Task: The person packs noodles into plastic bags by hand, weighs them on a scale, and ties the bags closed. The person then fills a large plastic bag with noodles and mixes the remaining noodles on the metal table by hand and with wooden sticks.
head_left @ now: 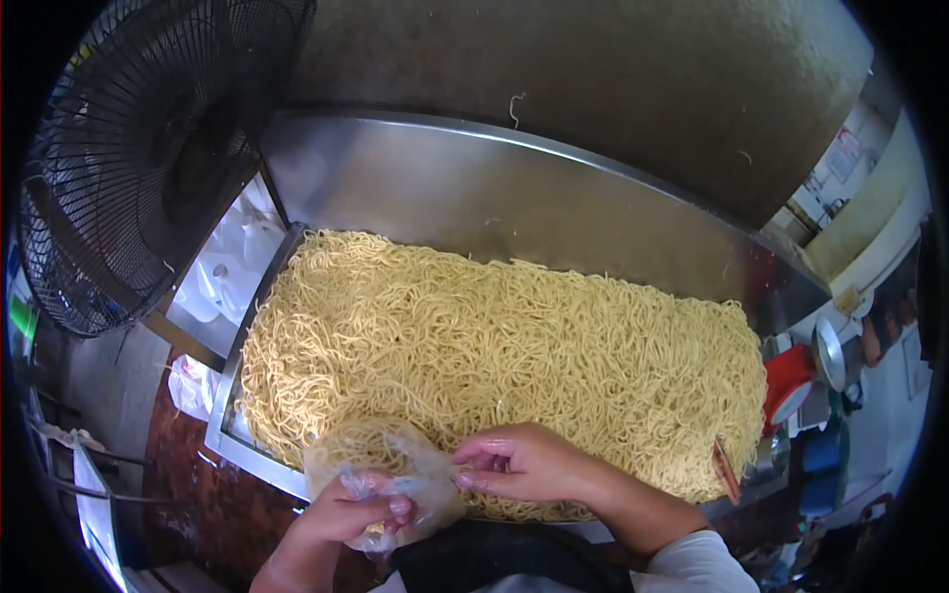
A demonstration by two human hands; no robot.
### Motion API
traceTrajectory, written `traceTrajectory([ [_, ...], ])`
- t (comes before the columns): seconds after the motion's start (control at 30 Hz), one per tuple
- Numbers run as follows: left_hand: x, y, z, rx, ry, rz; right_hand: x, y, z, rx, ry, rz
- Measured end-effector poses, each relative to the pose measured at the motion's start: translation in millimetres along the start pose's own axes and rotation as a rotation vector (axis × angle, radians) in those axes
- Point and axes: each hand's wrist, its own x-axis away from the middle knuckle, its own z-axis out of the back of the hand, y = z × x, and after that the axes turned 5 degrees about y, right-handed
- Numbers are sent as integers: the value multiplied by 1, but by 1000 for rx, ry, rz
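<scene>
A clear plastic bag (381, 445) with noodles inside hangs over the front edge of a metal tray, left of centre. My left hand (361, 509) is closed around the bag's gathered part, near my body. At the bag's right side is my right hand (519, 462), its thumb and fingertips nearly together at the plastic. Whether those fingertips grip the bag is hard to make out. A thick layer of yellow noodles (514, 346) spreads behind and beside both hands.
The metal tray (259, 457) has a raised back panel (474, 183). A large fan (158, 148) stands at upper left. To the right are a red scale (788, 381) and a wooden-looking stick (727, 472) on the noodles. White bags (225, 267) lie beyond the tray's left side.
</scene>
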Motion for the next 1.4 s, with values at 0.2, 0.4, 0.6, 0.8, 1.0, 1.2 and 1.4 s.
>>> traceTrajectory([
  [0.2, -1, 9, -5, -62, 83, -40, 7, 7, 1, -28, 3, -76],
  [0.4, -8, 13, -7, 106, 239, -223, 11, 10, -6, -6, -35, -96],
  [0.6, -12, 21, -3, 145, 51, -162, 21, 8, -18, -26, -51, -135],
  [0.8, -16, 23, -4, 132, 35, -164, 33, 7, -20, 28, -28, -132],
  [1.0, -13, 22, -9, 120, 148, -196, 44, 13, -24, 22, 24, -124],
  [1.2, 4, 35, -29, 48, 278, -322, 66, 15, -13, 47, -9, -115],
  [1.4, 20, 44, -89, -71, 224, -544, 140, 52, 18, 35, 106, -71],
])
